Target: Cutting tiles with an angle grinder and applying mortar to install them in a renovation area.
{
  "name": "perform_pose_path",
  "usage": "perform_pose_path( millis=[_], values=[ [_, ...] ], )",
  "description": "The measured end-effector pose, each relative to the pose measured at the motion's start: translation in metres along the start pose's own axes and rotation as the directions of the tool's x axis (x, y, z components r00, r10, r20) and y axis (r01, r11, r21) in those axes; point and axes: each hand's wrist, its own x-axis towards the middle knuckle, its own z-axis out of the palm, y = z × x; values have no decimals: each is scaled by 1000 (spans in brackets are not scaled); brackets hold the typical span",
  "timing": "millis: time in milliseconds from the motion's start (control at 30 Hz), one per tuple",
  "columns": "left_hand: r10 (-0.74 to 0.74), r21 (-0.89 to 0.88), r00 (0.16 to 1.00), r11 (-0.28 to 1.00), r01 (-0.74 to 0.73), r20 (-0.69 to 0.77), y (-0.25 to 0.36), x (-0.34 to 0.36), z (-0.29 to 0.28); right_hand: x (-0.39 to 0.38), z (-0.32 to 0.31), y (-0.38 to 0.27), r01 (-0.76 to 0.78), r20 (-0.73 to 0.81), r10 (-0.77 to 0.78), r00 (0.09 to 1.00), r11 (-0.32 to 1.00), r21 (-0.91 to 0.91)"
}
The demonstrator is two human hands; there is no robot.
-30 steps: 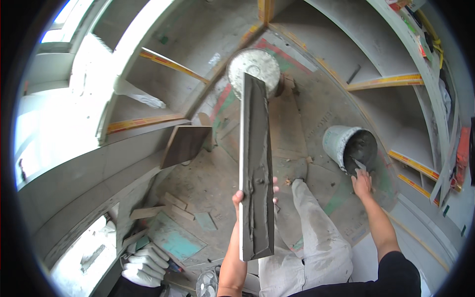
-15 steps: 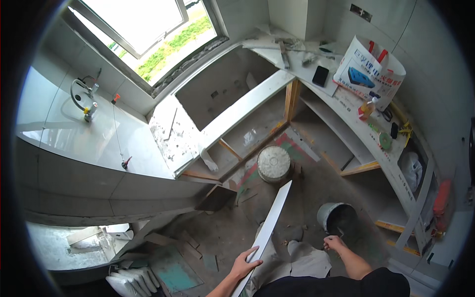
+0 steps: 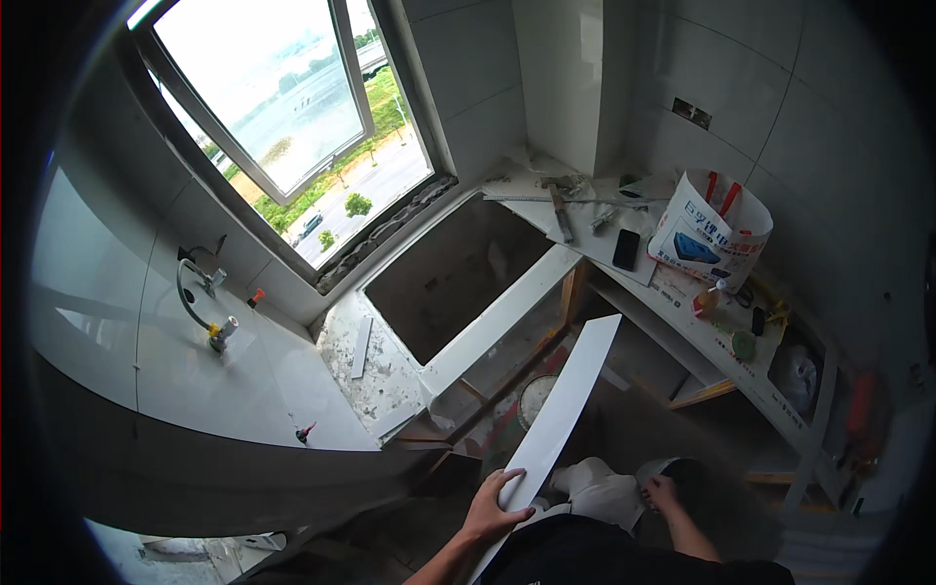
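Note:
My left hand (image 3: 499, 505) grips a long white strip (image 3: 568, 414), thumb across its face and fingers around the edge. The strip slants up and away to the right, its far end above the floor before the right-hand cabinets. Its near end runs down beside my dark clothing. My right hand (image 3: 662, 493) is closed at the rim of a grey bucket (image 3: 648, 469) beside my right knee. Whatever its fingers hold is too small to make out. Partly covered by the strip, a round pale-topped tub (image 3: 532, 398) stands on the floor.
An L-shaped counter (image 3: 507, 310) with a large rectangular opening runs below the open window (image 3: 283, 97). On its right arm are a phone (image 3: 627, 250), a hammer (image 3: 560, 213), a white carrier bag (image 3: 707, 234) and an orange-labelled bottle (image 3: 709, 300). A tap fitting (image 3: 222, 333) juts from the left wall.
My view has tilted up, showing more window. The strip has been raised, and its far end now overlaps the tub and lower cabinets. My right hand is now closer to the bucket's rim.

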Motion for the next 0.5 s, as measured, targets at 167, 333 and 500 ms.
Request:
perform_pose_path(
  millis=[167, 333, 500],
  values=[
    [126, 204, 981, 974, -94, -147, 34, 73, -32, 58, 20, -123, 158, -44, -151, 987, 958, 241],
    [181, 387, 956, 918, -82, -229, 71, 108, -58, 147, 25, -285, 401, 41, -457, 888, 816, 417],
    [244, 515, 929, 854, -70, -277, 96, 145, -89, 184, 44, -456, 322, 222, -553, 803, 716, 619]
  ],
)
